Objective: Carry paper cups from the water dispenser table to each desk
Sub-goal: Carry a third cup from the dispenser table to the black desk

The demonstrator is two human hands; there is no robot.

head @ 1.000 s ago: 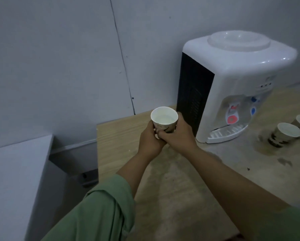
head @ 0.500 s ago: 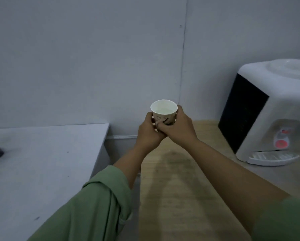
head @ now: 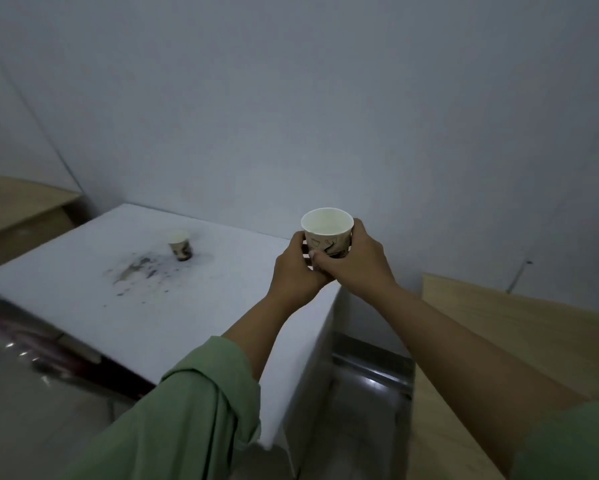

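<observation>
Water dispenser gone from view since half a second ago; white tabletop [head: 83,299], then only partly seen at left, now across the left and centre. Second cup [head: 180,245] newly visible on it. Grip on the carried cup unchanged.

Paper cup [head: 327,231]: tapered, round rolled rim, pale inside, dark swirled print on the outer wall. Held upright. Contents not discernible.

Left hand [head: 296,273]: closed around the cup's left side and base, fingers curled under. Right hand [head: 355,261]: closed around the right side, thumb across the near wall, fingers wrapped behind. Both hands touching each other below the cup. Cup rim clear above both hands.

Cup position: held in the air above the right far corner of the white tabletop, close to the wall [head: 291,98].

White tabletop: smooth, matt, square-edged, with a dark smeared stain [head: 135,270] near centre. Second cup standing upright at the far right edge of that stain, well apart from the hands, same printed pattern.

Wooden tabletop [head: 520,327] at right: light grain, pale edge. Another wooden tabletop [head: 24,199] at far left. Green sleeves [head: 187,410] on both arms, loose folded fabric.
</observation>
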